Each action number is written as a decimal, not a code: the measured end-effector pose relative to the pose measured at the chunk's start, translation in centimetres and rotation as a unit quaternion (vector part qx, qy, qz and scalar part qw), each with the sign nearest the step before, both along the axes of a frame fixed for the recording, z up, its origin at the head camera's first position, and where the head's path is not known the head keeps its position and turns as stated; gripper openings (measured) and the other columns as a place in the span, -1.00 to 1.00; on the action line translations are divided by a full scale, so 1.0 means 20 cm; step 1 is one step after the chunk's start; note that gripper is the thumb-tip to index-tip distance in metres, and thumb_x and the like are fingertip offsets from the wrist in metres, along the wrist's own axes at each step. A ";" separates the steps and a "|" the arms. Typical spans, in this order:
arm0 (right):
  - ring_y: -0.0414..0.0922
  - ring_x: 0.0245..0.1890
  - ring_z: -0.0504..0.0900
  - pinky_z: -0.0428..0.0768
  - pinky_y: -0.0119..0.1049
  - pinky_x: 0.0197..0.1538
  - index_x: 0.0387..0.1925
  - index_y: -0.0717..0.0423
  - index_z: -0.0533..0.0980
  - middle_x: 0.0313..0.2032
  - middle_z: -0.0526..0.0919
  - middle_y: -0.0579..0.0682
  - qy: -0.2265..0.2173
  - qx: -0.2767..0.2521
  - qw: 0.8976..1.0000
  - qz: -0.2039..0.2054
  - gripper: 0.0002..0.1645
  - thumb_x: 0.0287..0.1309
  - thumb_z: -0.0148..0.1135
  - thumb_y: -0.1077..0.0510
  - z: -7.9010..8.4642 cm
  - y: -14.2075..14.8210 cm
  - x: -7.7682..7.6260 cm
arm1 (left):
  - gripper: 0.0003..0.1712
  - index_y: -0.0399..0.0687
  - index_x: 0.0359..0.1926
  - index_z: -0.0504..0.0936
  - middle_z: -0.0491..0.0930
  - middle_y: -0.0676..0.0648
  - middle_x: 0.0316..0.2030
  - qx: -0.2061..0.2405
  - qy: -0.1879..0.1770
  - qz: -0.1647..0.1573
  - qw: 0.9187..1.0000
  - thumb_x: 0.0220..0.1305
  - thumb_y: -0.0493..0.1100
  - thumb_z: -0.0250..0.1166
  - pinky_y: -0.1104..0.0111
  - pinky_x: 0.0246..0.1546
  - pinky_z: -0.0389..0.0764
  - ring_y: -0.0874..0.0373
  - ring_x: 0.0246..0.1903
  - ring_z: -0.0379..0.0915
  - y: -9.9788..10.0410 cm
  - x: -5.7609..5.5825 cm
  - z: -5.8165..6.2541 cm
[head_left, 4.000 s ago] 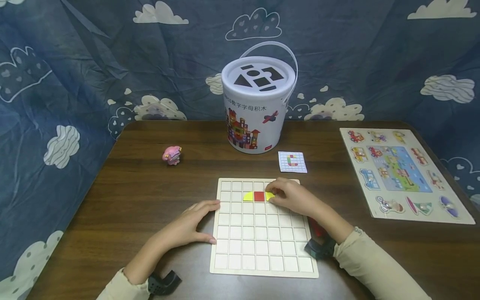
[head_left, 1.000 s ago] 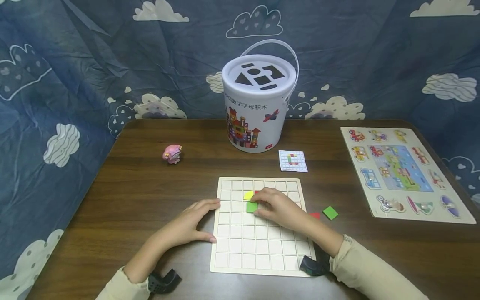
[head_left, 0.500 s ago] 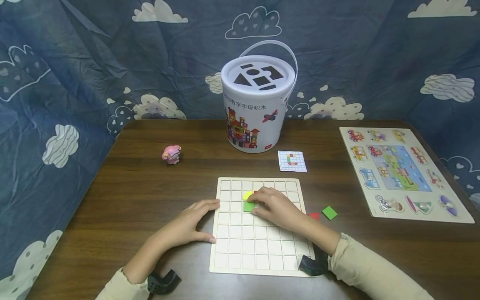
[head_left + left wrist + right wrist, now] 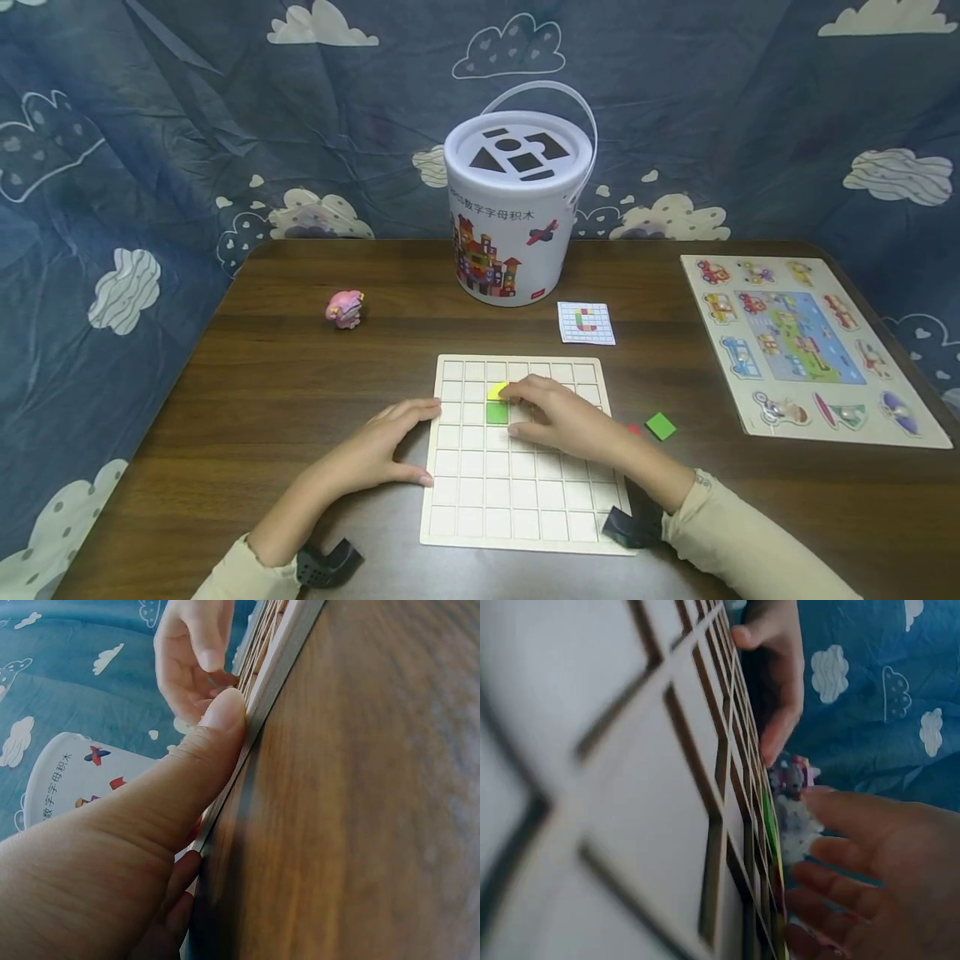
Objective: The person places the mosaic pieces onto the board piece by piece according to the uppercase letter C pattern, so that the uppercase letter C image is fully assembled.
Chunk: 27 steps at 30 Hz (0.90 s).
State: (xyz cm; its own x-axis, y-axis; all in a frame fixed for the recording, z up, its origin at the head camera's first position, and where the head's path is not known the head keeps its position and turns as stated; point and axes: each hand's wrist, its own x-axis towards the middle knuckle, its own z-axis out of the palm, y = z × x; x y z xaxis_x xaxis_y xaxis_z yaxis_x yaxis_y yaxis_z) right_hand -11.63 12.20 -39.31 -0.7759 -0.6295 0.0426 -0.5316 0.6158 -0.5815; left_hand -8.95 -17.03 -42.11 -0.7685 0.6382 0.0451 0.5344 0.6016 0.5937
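A pale wooden grid board [image 4: 523,500] lies on the table. My left hand [image 4: 375,446] rests at its left edge, thumb and fingertips spread and touching the rim; the left wrist view shows the thumb [image 4: 180,776] against the board's side. A green square tile [image 4: 497,412] sits in a cell just below a yellow rounded tile [image 4: 497,391]. Close over the board, to the right of these tiles, is my right hand [image 4: 558,417], thumb apart from the fingers and nothing between them. It hides the red and second yellow tiles in that row.
Right of the board lie a loose green tile [image 4: 661,427] and a red one [image 4: 634,429], partly behind my wrist. A small pattern card [image 4: 587,323] is beyond the board, before a white bucket [image 4: 510,233]. A pink figurine [image 4: 345,309] stands left, a picture puzzle board [image 4: 765,408] right.
My right hand has brought a green tile onto the board, slid it left into the cell below the yellow tile and let go, its thumb drawing slightly away. The left hand stays put.
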 end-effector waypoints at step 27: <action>0.14 0.00 0.41 0.38 0.11 -0.04 0.05 0.19 0.40 -0.01 0.45 0.14 0.049 0.027 0.989 -0.137 -0.35 -0.12 0.39 0.08 0.03 0.67 0.16 | 0.00 -0.08 0.27 0.22 0.17 0.00 0.26 0.001 -0.012 0.002 1.000 -0.16 0.29 0.30 0.08 0.19 0.07 0.10 0.24 0.03 0.00 0.00 0.00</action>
